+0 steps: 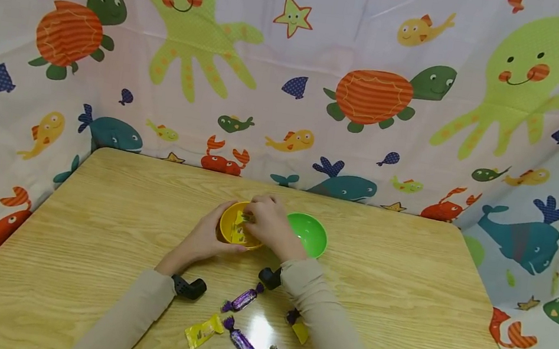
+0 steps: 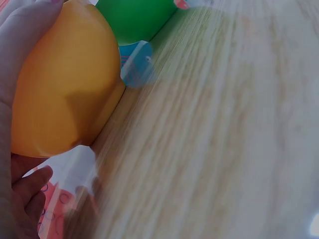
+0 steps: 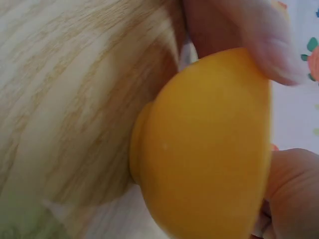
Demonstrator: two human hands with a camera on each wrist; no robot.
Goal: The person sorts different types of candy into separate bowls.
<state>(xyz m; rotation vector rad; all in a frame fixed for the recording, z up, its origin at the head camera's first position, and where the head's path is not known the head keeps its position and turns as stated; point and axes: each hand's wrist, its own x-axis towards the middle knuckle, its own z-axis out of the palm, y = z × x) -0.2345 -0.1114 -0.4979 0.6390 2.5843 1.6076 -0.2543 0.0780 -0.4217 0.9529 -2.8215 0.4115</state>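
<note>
L wrist cam: L hand (image 2: 7, 99) holds yellow-orange bowl (image 2: 65, 74), seen side-on.
Thumb (image 2: 30, 25) up along bowl wall; fingertips (image 2: 44, 175) lower L, partly hidden. Green bowl (image 2: 137, 20) just beyond, cut off at top; hazy blue patch (image 2: 138, 62) below it. Red print (image 2: 56, 211) btm L. Wood-grain tabletop (image 2: 214, 134) fills R side.

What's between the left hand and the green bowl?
The orange bowl holding yellow-wrapped candies, plus the right hand at its opening. The head view shows it.
</note>
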